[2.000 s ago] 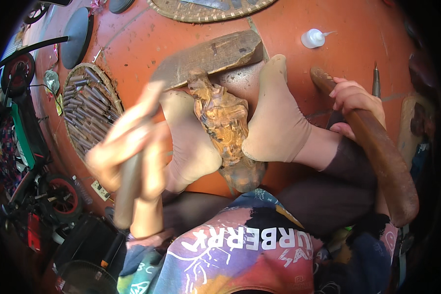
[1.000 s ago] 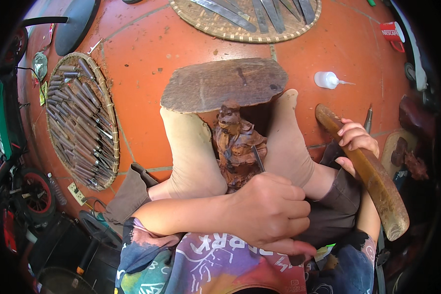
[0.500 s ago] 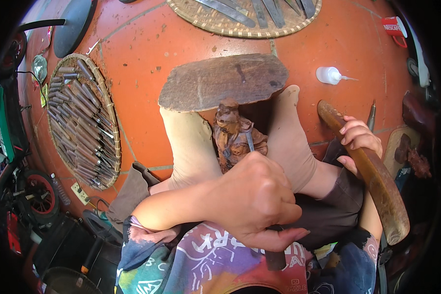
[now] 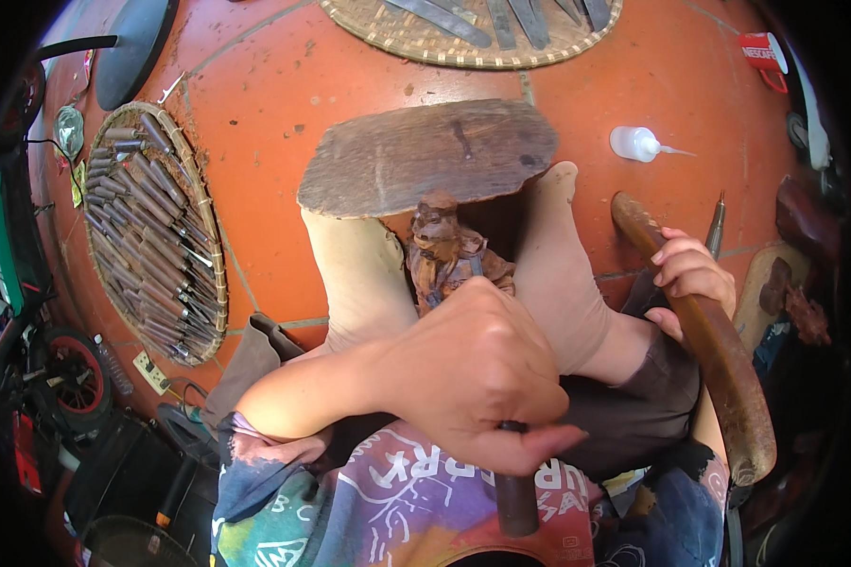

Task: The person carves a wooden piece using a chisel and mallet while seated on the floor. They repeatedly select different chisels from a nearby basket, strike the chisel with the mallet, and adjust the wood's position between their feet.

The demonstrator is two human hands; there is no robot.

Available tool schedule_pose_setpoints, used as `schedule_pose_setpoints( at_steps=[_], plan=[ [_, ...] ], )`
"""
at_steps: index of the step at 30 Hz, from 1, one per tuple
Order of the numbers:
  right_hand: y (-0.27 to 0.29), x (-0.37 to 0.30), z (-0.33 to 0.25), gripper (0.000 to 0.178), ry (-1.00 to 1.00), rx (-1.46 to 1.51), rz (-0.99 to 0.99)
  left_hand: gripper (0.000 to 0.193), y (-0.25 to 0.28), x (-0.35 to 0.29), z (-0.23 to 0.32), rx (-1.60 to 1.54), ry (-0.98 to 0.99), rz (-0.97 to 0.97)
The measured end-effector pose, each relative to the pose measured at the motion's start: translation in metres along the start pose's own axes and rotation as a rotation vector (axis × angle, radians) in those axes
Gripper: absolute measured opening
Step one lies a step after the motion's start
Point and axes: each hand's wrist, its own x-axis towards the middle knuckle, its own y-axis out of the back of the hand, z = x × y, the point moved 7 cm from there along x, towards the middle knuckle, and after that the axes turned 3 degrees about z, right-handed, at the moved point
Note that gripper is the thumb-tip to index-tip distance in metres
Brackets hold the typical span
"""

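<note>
My left hand (image 4: 482,378) is closed around a carving chisel. The chisel's dark handle (image 4: 517,496) sticks out below the fist toward my chest, and its blade reaches past the knuckles to a brown carved wooden figure (image 4: 437,241). That figure sits between my feet against a dark wooden board (image 4: 430,161), its lower part hidden by my left hand. At the right, my right hand (image 4: 695,274) grips a long, worn wooden mallet (image 4: 723,378) by its middle, apart from the chisel.
An oval woven tray (image 4: 219,274) full of chisels lies at the left; another round woven tray (image 4: 416,52) with flat metal blades is at the far side. A white squeeze bottle (image 4: 635,144), a red mug (image 4: 764,52) and a pointed metal tool (image 4: 717,227) lie to the right.
My left hand has shifted slightly left and away from me, and more of the chisel handle shows below it. The mallet's near end has swung a little to the left.
</note>
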Motion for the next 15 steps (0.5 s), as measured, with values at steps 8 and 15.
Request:
schedule_pose_setpoints(
  at_steps=[8,15],
  plan=[
    [0.002,0.003,-0.009,0.035,0.034,0.017,0.091,0.025,0.002,-0.002,0.000,-0.045,0.003,-0.183],
    [0.005,-0.002,-0.010,0.034,0.061,0.028,0.093,0.035,-0.013,0.007,0.047,0.456,0.003,-0.254]
  ],
)
